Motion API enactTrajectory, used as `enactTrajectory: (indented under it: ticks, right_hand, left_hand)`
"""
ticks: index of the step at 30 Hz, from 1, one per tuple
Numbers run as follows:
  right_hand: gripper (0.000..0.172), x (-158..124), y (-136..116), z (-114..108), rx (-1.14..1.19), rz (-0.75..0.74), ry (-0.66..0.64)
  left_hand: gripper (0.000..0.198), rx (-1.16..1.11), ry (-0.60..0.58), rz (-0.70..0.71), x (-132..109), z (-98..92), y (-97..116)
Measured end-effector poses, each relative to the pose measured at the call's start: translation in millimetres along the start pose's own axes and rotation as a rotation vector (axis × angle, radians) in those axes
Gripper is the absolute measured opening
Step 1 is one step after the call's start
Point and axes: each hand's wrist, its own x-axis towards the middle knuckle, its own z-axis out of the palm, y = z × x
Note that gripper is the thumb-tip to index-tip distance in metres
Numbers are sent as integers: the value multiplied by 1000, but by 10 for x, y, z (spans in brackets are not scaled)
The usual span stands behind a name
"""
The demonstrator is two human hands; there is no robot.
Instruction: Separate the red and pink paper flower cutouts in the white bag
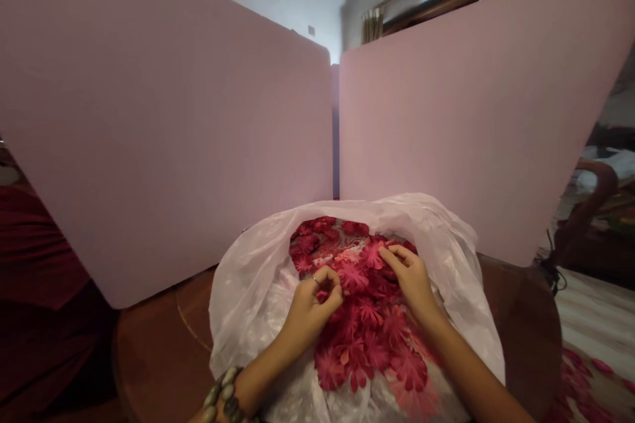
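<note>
An open white plastic bag [258, 264] lies spread in front of me, full of crimson-pink artificial flowers [354, 350] with thin, split petals. My right hand [409, 274] is over the flowers at the right, thumb and fingertips pinched at the edge of one pink flower [372, 255]. To the left, my left hand [317, 297] is curled, its thumb and index finger brought together just above the heap. What lies between those left fingertips, if anything, cannot be made out. A ring and a beaded bracelet are on the left hand and wrist.
The bag rests on a round brown wooden table [153, 337]. Two tall pale pink panels [223, 112] stand behind it, meeting near the middle. Red petals [578, 376] are on the floor at the right, and dark red cloth [34, 251] is at the left.
</note>
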Motion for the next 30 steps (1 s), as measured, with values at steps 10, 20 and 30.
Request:
enactTrajectory:
  ticks: [10, 20, 30]
  right_hand:
    - [36, 51, 87, -52, 62, 23, 121]
    - [26, -84, 28, 62, -210, -231, -15]
    - [19, -286, -59, 117, -336, -603, -461]
  left_hand:
    - [8, 25, 43, -16, 21, 4, -4]
    - [18, -88, 123, 53, 19, -43, -4]
    - [17, -203, 30, 39, -17, 21, -51]
